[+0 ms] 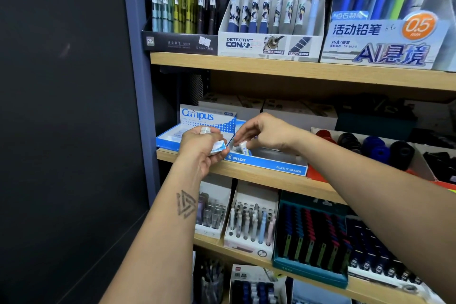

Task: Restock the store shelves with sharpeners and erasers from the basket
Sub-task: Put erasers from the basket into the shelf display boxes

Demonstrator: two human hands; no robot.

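Over Pilot box (266,164) | right hand (265,134) pinches white blue-sleeved eraser (243,147)

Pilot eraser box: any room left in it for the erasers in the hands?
Yes. The Pilot eraser box looks largely bare right of the right hand, up to its right wall beside the red sharpener tray. Its left end is crowded: an eraser, both hands, the left hand holding more.

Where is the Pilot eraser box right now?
The Pilot eraser box sits on the middle shelf, just right of the Campus box, under the right hand, with dark sharpeners to its right.
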